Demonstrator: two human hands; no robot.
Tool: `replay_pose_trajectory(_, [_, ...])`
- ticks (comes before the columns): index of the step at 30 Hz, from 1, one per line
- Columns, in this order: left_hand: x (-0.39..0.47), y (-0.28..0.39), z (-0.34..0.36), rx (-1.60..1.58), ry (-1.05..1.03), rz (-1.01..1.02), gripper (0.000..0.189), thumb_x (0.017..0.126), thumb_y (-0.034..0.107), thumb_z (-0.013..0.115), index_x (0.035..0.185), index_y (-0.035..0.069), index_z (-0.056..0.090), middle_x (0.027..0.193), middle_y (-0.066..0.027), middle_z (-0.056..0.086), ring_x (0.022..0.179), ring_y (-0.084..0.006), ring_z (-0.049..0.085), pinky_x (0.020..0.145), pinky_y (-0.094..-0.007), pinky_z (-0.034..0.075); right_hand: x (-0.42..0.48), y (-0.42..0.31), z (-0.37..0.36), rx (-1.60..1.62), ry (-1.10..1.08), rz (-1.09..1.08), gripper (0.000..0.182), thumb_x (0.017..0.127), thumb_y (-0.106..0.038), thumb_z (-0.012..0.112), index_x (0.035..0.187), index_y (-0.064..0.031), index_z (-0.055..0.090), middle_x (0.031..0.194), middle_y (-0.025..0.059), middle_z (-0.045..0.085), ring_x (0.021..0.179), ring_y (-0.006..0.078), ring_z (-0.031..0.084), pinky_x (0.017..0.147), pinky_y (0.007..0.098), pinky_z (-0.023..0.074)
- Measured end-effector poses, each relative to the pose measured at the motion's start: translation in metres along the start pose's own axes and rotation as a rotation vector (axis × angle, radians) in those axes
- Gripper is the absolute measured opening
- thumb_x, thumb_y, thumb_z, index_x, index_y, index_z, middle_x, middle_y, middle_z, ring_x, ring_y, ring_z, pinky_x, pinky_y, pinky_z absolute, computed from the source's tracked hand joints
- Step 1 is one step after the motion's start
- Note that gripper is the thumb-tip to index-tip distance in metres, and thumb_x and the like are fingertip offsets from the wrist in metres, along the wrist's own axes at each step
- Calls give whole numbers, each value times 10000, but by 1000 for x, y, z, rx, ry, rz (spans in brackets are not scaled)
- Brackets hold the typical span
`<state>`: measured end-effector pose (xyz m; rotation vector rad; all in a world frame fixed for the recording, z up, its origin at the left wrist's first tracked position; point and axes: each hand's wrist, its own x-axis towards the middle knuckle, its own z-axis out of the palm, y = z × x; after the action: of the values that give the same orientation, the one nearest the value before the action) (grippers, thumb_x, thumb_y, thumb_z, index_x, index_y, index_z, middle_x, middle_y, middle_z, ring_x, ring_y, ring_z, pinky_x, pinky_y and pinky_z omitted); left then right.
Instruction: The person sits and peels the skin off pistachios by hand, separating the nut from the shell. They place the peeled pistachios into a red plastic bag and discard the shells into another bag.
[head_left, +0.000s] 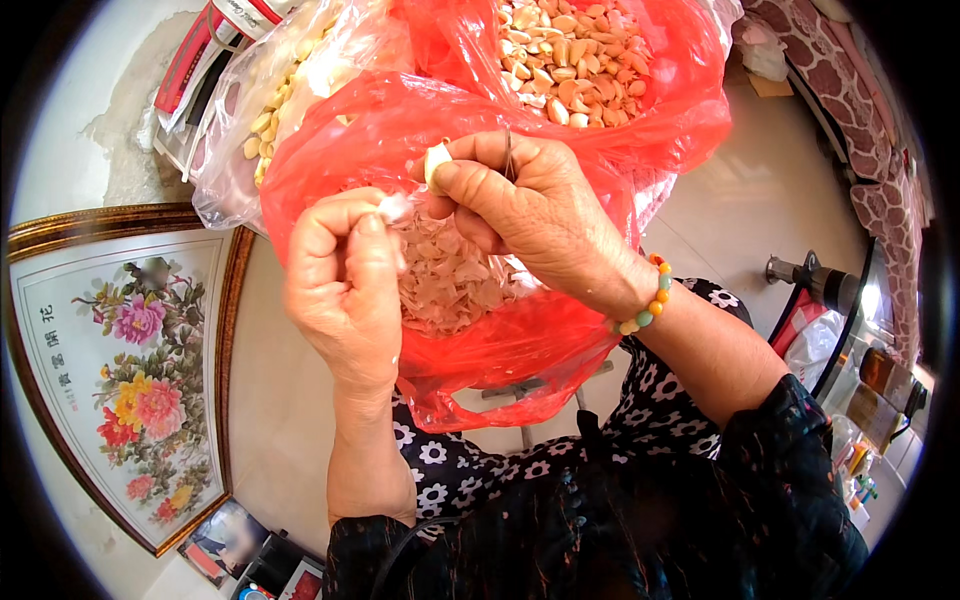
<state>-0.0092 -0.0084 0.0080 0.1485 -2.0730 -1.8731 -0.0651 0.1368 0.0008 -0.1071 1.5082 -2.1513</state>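
Note:
Between my left thumb and forefinger is a scrap of white garlic skin; my left hand hangs over an open red plastic bag. My right hand, with a beaded bracelet at the wrist, pinches a pale garlic clove at its fingertips. A thin metal piece shows by the right fingers; whether it is a blade or a ring I cannot tell. Below both hands, loose papery garlic skins fill the bag. Beyond them, many unpeeled garlic cloves lie in red plastic.
At the upper left, a clear plastic bag holds peeled cloves. A framed flower picture leans at the left. To the right are a glass-topped table and a seat with a patterned cover. Pale floor tiles show between.

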Motion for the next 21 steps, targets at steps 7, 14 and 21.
replay_pose_trajectory(7, [10,-9,-6,311,22,184,108,852,-65,559,934,-7,596,866,-19,578,726,-49,521,651,-173,434,-1,2,4,-82,26,-108,178,889,-138,607,945,29,628,749,7,634,660,30,536,541,205,458])
replay_pose_trajectory(14, [3,-1,-2,100,-18,-12,117,836,-60,602,945,-18,612,884,-14,570,771,-55,518,683,-189,432,-2,7,6,-363,63,-281,128,849,-86,637,902,29,652,777,89,664,694,68,591,579,243,489])
replay_pose_trajectory(21, [4,-5,-4,104,-31,-15,94,833,-58,616,918,-18,619,843,3,573,748,-41,524,667,-180,436,2,19,2,-539,56,-509,106,788,-31,648,889,2,657,761,164,637,674,255,647,577,308,499])
